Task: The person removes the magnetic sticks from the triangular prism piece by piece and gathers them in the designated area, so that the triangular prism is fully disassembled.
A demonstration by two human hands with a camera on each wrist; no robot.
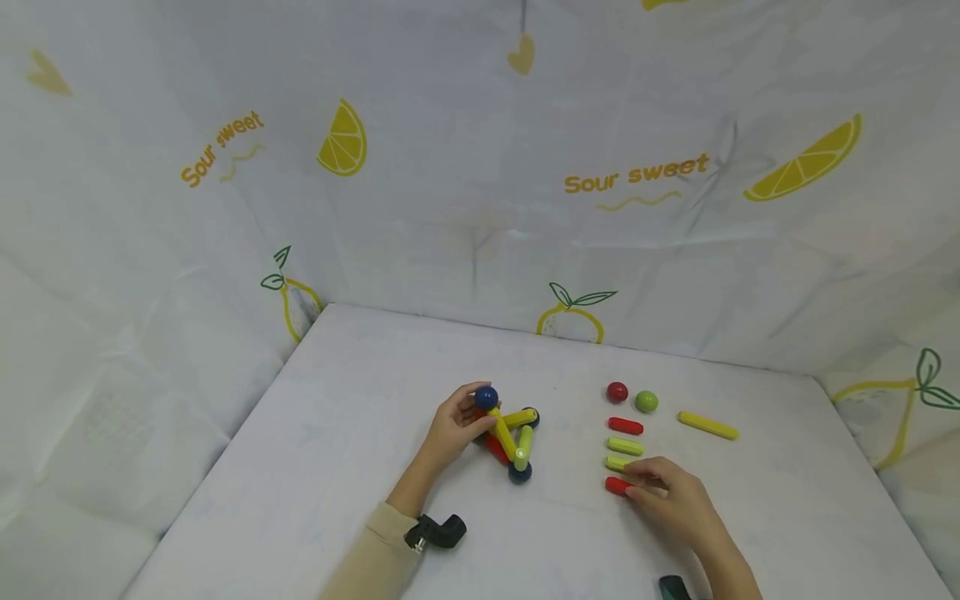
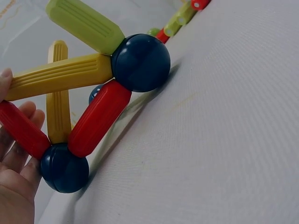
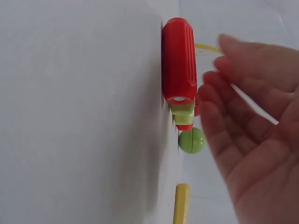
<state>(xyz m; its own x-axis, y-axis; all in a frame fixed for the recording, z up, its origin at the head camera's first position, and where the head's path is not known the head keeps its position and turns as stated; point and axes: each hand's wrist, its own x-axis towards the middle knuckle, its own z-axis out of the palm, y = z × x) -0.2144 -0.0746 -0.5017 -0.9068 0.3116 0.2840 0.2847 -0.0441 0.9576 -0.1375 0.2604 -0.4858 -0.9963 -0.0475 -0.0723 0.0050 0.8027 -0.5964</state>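
My left hand grips a frame of magnetic building sticks and balls near its upper blue ball. In the left wrist view, the thumb is on a yellow stick and the fingers lie behind a red stick. Another red stick joins two blue balls, and a light green stick juts from one ball. My right hand is over the near end of a row of short sticks, fingers loosely bent beside the closest red stick. The right wrist view shows nothing held in it.
Farther up the row lie a light green stick and a red stick. Beyond them sit a red ball and a green ball. A long yellow stick lies to the right. A printed cloth backdrop rises behind the white table.
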